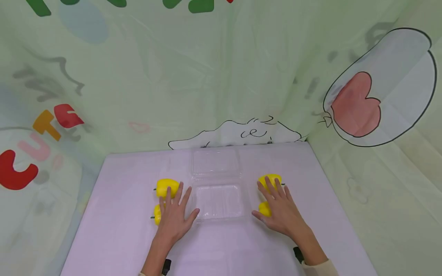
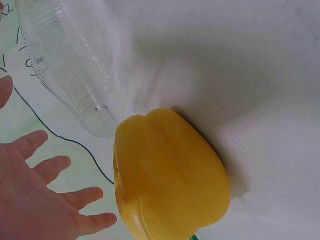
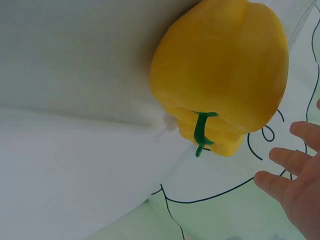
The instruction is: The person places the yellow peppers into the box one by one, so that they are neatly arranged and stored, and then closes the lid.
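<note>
Both hands lie flat with fingers spread and straight, gripping nothing. The left hand (image 1: 174,218) rests over the two glossy yellow bell peppers on the left half of the pale lilac cloth-covered table (image 1: 114,237): its fingertips reach the farther left pepper (image 1: 167,187), and its palm half hides the nearer left pepper (image 1: 157,214). The right hand (image 1: 281,212) mirrors this, fingertips on the farther right pepper (image 1: 270,180) and thumb side against the nearer right pepper (image 1: 264,209).

Between the hands, toward the middle of the table, sits an open clear plastic clamshell box (image 1: 219,201), its hinged lid (image 1: 215,161) laid back toward the far edge.

The risks, as I judge them, come from shape and surface. The peppers are smooth, lobed and rounded (each with a thin green stem), so a flat palm pressing on them could send one rolling toward a side edge. The clamshell looks thin, light and ribbed; a nudge from either thumb would likely slide it over the cloth or flex its wall. The cloth seems soft and slightly creased, so it may bunch under a dragged hand. Four bulky peppers could also crowd the shallow tray.
</note>
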The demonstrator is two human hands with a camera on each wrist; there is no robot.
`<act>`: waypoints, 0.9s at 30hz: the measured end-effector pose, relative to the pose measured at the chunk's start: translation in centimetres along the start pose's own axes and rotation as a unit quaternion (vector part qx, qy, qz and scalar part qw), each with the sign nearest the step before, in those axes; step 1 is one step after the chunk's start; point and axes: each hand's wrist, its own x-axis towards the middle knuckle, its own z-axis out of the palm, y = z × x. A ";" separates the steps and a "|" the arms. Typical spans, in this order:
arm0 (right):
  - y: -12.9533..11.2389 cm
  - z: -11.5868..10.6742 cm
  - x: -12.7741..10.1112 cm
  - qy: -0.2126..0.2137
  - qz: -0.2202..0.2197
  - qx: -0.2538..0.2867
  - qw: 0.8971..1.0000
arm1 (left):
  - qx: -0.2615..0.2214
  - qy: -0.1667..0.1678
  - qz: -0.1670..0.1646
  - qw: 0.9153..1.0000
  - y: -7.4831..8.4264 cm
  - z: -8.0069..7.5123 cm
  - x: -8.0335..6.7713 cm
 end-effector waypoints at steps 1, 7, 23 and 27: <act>0.1 -0.1 -0.1 0.001 0.000 0.001 1.000 | -0.005 0.001 0.002 1.000 0.0 0.0 0.0; 0.7 -0.1 -1.1 0.004 0.003 0.005 1.000 | -0.058 -0.017 0.009 0.998 0.2 -0.2 -0.2; 2.2 0.1 -3.1 0.042 0.012 0.045 0.998 | -0.242 -0.118 -0.045 0.962 0.1 0.7 -0.1; 2.4 0.4 -3.4 0.040 0.015 0.054 0.998 | -0.282 -0.120 -0.045 0.951 -0.1 1.3 -0.1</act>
